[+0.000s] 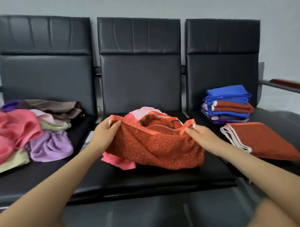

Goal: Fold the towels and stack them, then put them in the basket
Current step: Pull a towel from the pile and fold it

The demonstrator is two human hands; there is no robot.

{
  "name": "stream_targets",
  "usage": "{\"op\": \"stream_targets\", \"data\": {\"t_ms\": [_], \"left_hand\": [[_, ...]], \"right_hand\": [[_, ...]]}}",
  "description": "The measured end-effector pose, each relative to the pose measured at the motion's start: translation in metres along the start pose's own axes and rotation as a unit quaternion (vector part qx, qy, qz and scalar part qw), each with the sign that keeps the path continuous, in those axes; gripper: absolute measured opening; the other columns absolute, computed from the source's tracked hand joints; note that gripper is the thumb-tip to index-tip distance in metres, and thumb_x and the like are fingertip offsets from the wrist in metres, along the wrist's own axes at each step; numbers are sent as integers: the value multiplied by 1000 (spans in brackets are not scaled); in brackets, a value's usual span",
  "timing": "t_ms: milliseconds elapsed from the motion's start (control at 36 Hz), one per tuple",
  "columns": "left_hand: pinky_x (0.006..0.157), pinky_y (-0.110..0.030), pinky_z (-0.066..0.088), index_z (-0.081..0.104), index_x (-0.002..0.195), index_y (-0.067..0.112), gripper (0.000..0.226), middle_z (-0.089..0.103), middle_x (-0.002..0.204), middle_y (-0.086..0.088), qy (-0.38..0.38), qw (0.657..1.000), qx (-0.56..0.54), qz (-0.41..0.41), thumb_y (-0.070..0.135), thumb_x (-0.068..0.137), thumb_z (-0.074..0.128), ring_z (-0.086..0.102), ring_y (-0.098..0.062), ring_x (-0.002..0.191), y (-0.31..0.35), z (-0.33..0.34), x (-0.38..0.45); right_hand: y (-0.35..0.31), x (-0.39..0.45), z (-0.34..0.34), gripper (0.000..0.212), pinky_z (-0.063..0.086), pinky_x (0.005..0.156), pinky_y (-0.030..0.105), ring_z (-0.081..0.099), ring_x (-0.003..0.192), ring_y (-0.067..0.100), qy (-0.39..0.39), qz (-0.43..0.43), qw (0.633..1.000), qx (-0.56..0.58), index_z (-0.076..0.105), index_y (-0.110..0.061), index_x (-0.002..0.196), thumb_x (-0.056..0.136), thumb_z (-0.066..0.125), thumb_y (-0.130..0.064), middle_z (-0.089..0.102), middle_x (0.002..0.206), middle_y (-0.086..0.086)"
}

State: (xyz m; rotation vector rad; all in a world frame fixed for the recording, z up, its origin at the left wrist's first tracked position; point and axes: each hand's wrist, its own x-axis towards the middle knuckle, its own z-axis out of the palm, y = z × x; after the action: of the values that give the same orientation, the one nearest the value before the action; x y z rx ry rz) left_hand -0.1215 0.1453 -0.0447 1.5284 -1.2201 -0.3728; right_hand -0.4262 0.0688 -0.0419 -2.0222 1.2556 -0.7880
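An orange-red towel (155, 147) with a salmon hem is held up over the middle seat. My left hand (105, 133) pinches its left top corner and my right hand (201, 135) pinches its right top corner. Behind and under it lie pink cloths (118, 161) and a red patterned cloth (156, 120). On the right seat a folded rust towel (264, 140) with white edging lies flat, and a stack of folded blue, rust and purple towels (227, 104) stands behind it. An unfolded pile of pink, lilac, pale green and brown towels (31, 132) covers the left seat. No basket is in view.
The towels lie on a row of three black padded seats (148, 179) against a pale wall. A wooden armrest (287, 84) sticks out at the far right. Bare seat surface shows in front of the held towel.
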Motion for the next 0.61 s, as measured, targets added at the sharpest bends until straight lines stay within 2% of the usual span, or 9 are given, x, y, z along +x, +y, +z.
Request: {"op": "stream_targets", "data": {"t_ms": [111, 167, 222, 278, 333, 417, 472, 528, 611], "left_hand": [[94, -28, 43, 65, 95, 28, 11, 67, 101, 4, -93, 994, 38, -49, 21, 96, 57, 59, -14, 102, -5, 2, -24], [82, -19, 43, 63, 87, 30, 16, 65, 94, 10, -162, 984, 39, -64, 19, 96, 56, 58, -9, 95, -7, 6, -37], [81, -17, 42, 63, 87, 31, 16, 64, 93, 13, -193, 978, 52, -60, 18, 96, 56, 57, -7, 94, -11, 5, -45], [93, -25, 45, 66, 90, 28, 14, 68, 98, 5, -188, 979, 48, -59, 18, 96, 57, 60, -13, 98, -14, 0, -45], [99, -33, 45, 69, 92, 25, 9, 70, 102, -1, -157, 986, 8, -57, 21, 93, 62, 62, -16, 100, -14, -7, -40], [84, -32, 47, 69, 91, 22, 14, 69, 97, -2, -92, 992, -54, -61, 34, 86, 64, 60, -14, 90, -3, -15, -30], [78, -29, 45, 67, 88, 22, 12, 66, 91, 1, -64, 991, -89, -71, 28, 94, 58, 58, -13, 86, 2, -14, -20], [84, -33, 46, 67, 89, 23, 17, 67, 94, 1, -47, 991, -88, -84, 30, 96, 53, 59, -16, 92, 5, -8, -11], [99, -39, 43, 69, 100, 17, 25, 68, 110, -10, -28, 995, -24, -89, 33, 98, 50, 60, -25, 106, 7, 8, 0]], "right_hand": [[9, -16, -5, 30, 45, 84, 31, 60, 86, 13, -73, 52, 994, -55, 69, -10, 97, 100, 49, -32, 67, 89, 1], [13, -25, -8, 30, 44, 78, 23, 61, 82, 9, -112, 68, 990, -43, 70, -9, 99, 100, 50, -31, 68, 88, -1], [16, -35, -12, 27, 43, 67, 12, 59, 71, 0, -135, 71, 988, -36, 71, -14, 87, 99, 52, -30, 67, 76, -10], [20, -39, -17, 31, 40, 61, 10, 56, 61, -5, -119, 59, 991, -16, 67, -20, 70, 98, 56, -27, 65, 62, -15], [23, -39, -23, 27, 43, 65, 14, 60, 62, -3, -86, 53, 994, 51, 70, -17, 73, 96, 58, -23, 68, 65, -12], [20, -34, -33, 21, 48, 73, 21, 66, 69, 8, -12, 58, 973, 221, 71, -8, 82, 95, 57, -17, 72, 73, 0], [14, -26, -38, 19, 47, 77, 25, 66, 71, 12, 33, 67, 950, 304, 69, -7, 83, 95, 58, -16, 72, 74, 3], [9, -14, -39, 17, 47, 80, 28, 64, 77, 17, 67, 79, 937, 334, 68, -7, 87, 95, 59, -19, 69, 80, 6], [7, 7, -35, 15, 45, 70, 27, 61, 77, 17, 121, 107, 939, 304, 66, -9, 88, 94, 61, -22, 66, 85, 6]]}}
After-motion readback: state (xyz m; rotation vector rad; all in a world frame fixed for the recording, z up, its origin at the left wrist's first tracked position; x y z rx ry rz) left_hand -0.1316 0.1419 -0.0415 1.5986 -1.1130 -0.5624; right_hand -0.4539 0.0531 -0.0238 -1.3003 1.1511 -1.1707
